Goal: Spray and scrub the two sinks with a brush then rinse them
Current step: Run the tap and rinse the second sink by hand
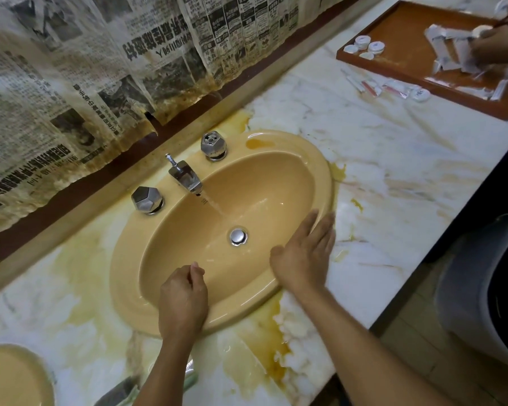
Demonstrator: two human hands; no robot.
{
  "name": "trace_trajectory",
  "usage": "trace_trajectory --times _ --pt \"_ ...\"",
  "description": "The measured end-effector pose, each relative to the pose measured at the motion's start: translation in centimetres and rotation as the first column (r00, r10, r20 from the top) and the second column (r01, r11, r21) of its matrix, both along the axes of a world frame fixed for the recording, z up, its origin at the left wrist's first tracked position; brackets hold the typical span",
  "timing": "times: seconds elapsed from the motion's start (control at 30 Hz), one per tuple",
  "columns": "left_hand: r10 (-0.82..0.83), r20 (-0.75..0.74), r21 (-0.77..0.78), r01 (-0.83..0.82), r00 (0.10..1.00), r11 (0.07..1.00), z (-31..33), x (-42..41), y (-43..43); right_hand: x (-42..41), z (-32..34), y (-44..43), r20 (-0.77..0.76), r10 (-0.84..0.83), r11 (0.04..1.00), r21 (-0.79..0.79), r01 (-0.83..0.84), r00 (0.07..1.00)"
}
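— So, item one: where was the sink (320, 171)?
— Set into the marble counter (393, 177), at the centre of my view. Yellow oval bowl, with the tap (185, 177) at the back between two metal knobs (146, 199). Water (214, 205) ran from the tap into the bowl, and the metal plug (238, 236) sat in the drain.
— Item two: your hands?
— My left hand (184, 300) was over the near rim, fingers curled in, clenched on nothing I could see. My right hand (305, 256) lay flat on the right-hand rim, fingers straight and released.
— The second sink (12, 376)?
— Only one edge showed, at the lower left corner. Same yellow, same counter, well apart from the first.
— Anything close to you?
— A dark and pale object (121, 391) lay on the counter beneath my left forearm, too blurred to name.
— Other entries?
— Yellow-brown stains (273, 326) on the counter around the bowl. Stained newspaper (71, 68) covered the wall. A brown tray (423, 88) stood at the far right, holding white packets (452, 54) and small round lids (364, 43). Another person's hand (496, 45) was over it.
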State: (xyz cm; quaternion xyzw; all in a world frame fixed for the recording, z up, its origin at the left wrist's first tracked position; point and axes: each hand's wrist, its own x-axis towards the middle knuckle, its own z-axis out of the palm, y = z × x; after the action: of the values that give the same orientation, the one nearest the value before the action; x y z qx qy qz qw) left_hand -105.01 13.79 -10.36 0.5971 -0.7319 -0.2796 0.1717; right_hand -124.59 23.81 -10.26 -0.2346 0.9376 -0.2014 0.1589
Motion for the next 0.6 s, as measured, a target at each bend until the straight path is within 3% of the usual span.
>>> trace_trajectory --times 0.17,0.27,0.33,0.4,0.43,0.5,0.53,0.6 --pt "-0.091 0.211 0.117 0.067 0.973 0.991 -0.2 -0.5 -0.7 -10.9 1.0 -0.5 0.033 0.164 0.986 -0.036 -0.163 0.986" --pt "-0.211 0.363 0.276 0.111 0.908 0.955 -0.4 -1.1 -1.5 -11.6 1.1 -0.2 0.012 0.203 0.978 -0.05 -0.202 0.979" --pt "-0.161 0.229 0.369 0.067 0.96 0.927 -0.1 -2.1 -2.0 -11.0 0.7 -0.3 0.0 0.161 0.984 -0.071 -0.161 0.987" --pt "0.137 -0.128 0.58 -0.038 0.982 0.814 0.1 -3.9 -2.8 -10.9 0.6 -0.3 -0.001 0.13 0.988 -0.085 -0.129 0.992" --pt "0.339 -0.264 0.721 -0.049 0.903 0.691 0.2 -4.9 -3.7 -11.0 0.6 -0.3 -0.002 0.13 0.988 -0.082 -0.129 0.992" --pt "0.655 -0.384 0.881 0.046 0.651 0.471 0.4 -6.9 -5.9 -11.0 0.5 -0.4 -0.016 0.136 0.988 -0.075 -0.136 0.991" --pt "0.753 -0.402 0.905 0.098 0.521 0.415 0.7 -8.0 -7.0 -11.0 0.5 -0.4 -0.027 0.136 0.988 -0.076 -0.138 0.99" --pt "0.842 -0.413 0.911 0.148 0.348 0.386 1.3 -10.0 -8.7 -11.1 0.5 -0.5 -0.048 0.135 0.987 -0.082 -0.139 0.99"
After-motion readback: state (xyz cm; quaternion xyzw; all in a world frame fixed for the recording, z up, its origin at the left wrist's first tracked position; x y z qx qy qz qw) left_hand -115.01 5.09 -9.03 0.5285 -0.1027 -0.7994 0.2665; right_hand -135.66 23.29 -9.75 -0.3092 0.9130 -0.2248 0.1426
